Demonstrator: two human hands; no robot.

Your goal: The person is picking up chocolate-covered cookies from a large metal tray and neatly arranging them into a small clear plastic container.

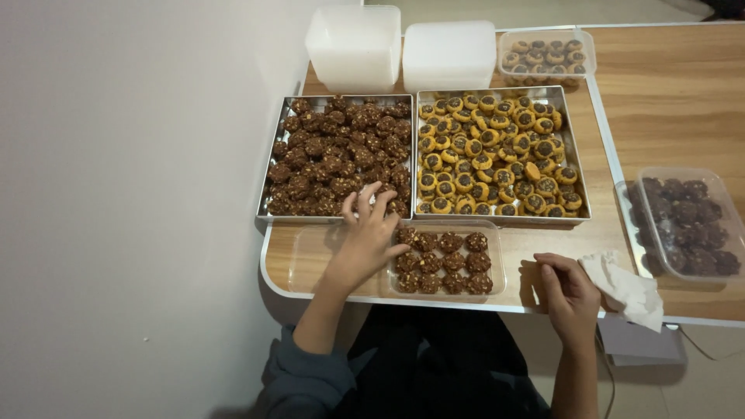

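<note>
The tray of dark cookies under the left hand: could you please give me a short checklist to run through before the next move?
1. Left hand reaches the tray of dark cookies: ok, fingertips on cookies at its near edge.
2. A cookie is actually pinched: cannot tell, the fingers cover it.
3. Clear container has space: ok, its right part holds rows of dark cookies and its left part is bare.
4. Container sits close to the tray: ok, directly in front of it.
5. Right hand is free: ok, it rests at the table edge beside a white tissue.
6. Tray of yellow cookies is out of the way: ok.
</note>
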